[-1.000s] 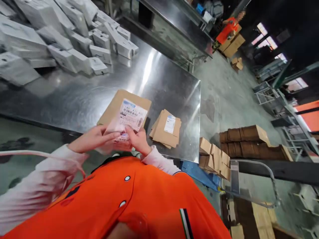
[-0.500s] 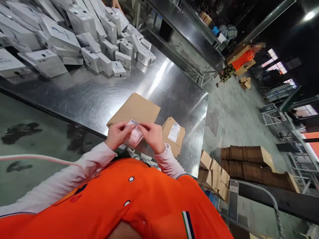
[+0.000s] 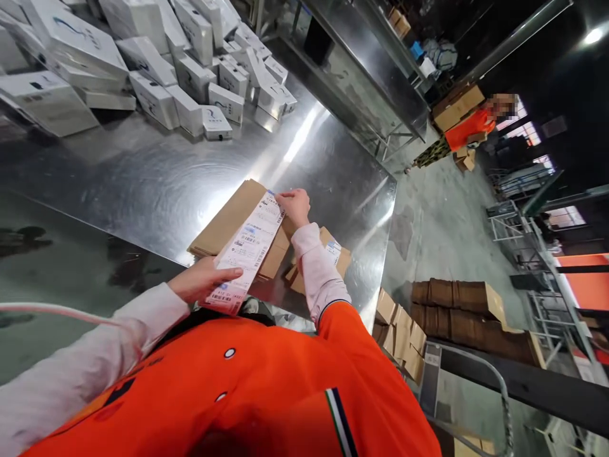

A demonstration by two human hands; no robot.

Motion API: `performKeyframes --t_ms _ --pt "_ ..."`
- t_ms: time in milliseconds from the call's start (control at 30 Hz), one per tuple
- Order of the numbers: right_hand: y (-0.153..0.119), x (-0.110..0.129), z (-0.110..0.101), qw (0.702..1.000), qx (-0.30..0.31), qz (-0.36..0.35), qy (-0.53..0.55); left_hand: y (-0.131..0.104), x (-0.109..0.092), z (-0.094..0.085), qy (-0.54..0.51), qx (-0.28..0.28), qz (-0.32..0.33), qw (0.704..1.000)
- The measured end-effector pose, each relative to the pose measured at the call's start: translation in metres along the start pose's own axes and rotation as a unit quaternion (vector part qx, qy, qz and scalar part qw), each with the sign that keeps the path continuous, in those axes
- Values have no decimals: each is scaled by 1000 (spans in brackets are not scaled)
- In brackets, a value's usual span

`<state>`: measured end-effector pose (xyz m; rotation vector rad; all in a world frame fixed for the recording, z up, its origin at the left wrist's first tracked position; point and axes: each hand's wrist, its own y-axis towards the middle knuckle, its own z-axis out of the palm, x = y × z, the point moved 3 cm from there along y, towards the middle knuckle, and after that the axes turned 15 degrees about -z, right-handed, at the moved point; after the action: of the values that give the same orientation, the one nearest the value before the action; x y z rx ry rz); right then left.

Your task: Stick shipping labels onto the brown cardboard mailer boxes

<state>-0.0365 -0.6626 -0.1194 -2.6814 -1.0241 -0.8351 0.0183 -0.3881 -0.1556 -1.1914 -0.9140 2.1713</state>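
A long strip of printed white labels (image 3: 250, 241) stretches diagonally between my two hands. My left hand (image 3: 204, 278) grips its lower end, thumb on top. At its upper end, my right hand (image 3: 295, 204) pinches the corner with closed fingers. Under and beside the strip lies a stack of flat brown cardboard (image 3: 228, 219) on the metal table (image 3: 342, 178). To the right, partly behind my right forearm, is a smaller cardboard pile with a labelled piece (image 3: 341, 260) on top.
Many white boxes (image 3: 152, 98) are heaped at the table's upper left. Brown cartons (image 3: 402, 330) stand on the floor beyond the right edge, near a metal cart frame (image 3: 499, 374). A person in orange (image 3: 469, 130) carries cardboard in the background.
My hands have moved apart, the right one up and away, the left one down and left. The label strip now stretches out long between them. The distant person has shifted slightly.
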Motion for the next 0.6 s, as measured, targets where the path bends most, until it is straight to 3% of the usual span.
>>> performKeyframes --t_ms 100,167,233,300,400,500,533,600 --pt "1 -3 7 1000 0 10 -16 -6 12 -5 14 2 -11 1000" --pt "0 -2 10 1000 -12 0 -28 -18 29 -19 69 -37 -36 996" --pt "-4 6 17 996 -3 -67 -53 -37 43 -38 126 -78 -68 987" --pt "-18 20 30 982 49 -165 -74 -55 44 -55 140 -102 -82 982" --pt "-66 40 49 946 148 -286 -45 -66 4 -70 131 -192 -29 972" --pt "-128 47 53 912 195 -356 60 -49 -62 -59 231 -334 102 908" --pt "-143 42 50 932 167 -311 87 -38 -80 -52 263 -350 131 890" --pt "-161 21 44 988 32 -107 107 -15 -105 -37 316 -366 171 858"
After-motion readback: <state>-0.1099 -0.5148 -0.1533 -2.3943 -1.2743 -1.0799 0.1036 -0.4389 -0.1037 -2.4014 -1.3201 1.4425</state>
